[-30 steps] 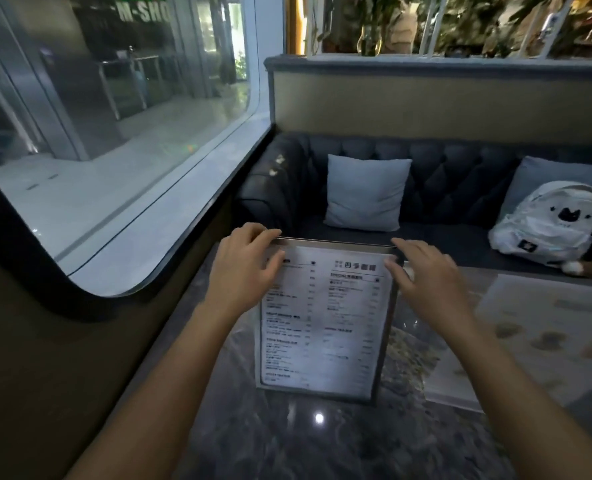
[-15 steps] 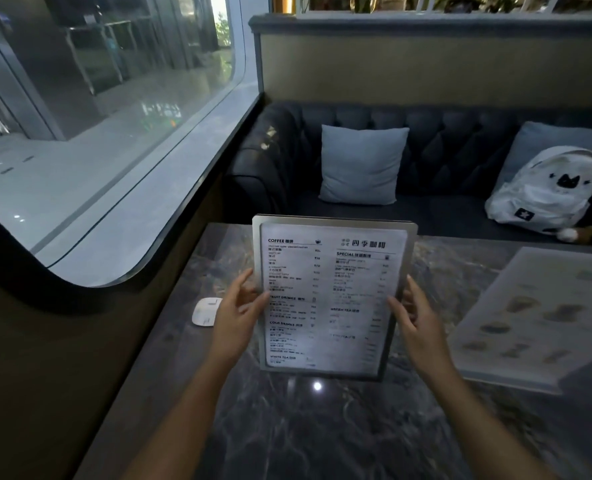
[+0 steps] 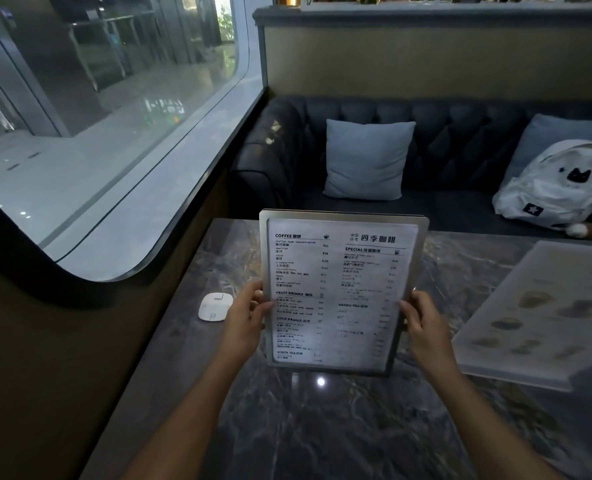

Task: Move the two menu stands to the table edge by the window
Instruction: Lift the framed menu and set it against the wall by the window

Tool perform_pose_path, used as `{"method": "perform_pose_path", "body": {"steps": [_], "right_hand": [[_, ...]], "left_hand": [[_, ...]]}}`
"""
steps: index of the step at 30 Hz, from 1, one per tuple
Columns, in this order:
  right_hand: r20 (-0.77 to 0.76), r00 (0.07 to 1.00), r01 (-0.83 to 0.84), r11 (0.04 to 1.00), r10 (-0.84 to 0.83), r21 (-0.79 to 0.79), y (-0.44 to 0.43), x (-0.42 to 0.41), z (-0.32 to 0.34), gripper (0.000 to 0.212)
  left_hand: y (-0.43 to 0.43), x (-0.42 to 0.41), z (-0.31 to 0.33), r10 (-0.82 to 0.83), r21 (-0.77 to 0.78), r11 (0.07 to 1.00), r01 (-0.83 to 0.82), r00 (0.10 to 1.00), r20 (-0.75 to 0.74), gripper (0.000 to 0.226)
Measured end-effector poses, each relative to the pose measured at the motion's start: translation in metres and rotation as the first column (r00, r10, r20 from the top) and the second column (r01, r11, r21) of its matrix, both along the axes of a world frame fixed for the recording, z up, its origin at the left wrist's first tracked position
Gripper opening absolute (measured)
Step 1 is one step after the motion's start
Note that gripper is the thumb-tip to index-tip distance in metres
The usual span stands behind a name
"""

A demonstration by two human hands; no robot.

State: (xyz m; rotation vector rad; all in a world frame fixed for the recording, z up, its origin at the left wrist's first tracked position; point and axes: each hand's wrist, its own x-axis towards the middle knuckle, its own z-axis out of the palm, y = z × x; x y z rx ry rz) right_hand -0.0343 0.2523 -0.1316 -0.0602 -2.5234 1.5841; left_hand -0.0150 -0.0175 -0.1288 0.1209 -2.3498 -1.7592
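A text menu stand, a metal-framed sheet listing coffee and drinks, is upright over the dark marble table. My left hand grips its left edge and my right hand grips its right edge, both about halfway down. Its bottom edge is at or just above the tabletop; I cannot tell which. A second menu stand, pale with pictures of drinks, leans back at the right of the table, untouched. The window runs along the table's left side.
A small white call device lies on the table near the window edge, left of my left hand. Beyond the table is a dark tufted sofa with a grey cushion and a white backpack.
My hands slid from the top of the text menu stand down to its side edges. The stand now looks more upright and faces me squarely; the view shifted slightly.
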Motion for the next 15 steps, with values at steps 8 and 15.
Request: {"method": "perform_pose_path", "body": {"steps": [8, 15], "right_hand": [[-0.048, 0.998, -0.041, 0.997, 0.044, 0.068, -0.020, 0.008, 0.008, 0.011], [-0.123, 0.964, -0.226, 0.971, 0.235, 0.081, -0.069, 0.013, 0.016, 0.011]], "left_hand": [[-0.018, 0.035, 0.004, 0.072, 0.040, 0.997, -0.072, 0.997, -0.006, 0.037], [-0.052, 0.096, 0.013, 0.262, 0.057, 0.963, -0.263, 0.965, 0.024, 0.031]]}}
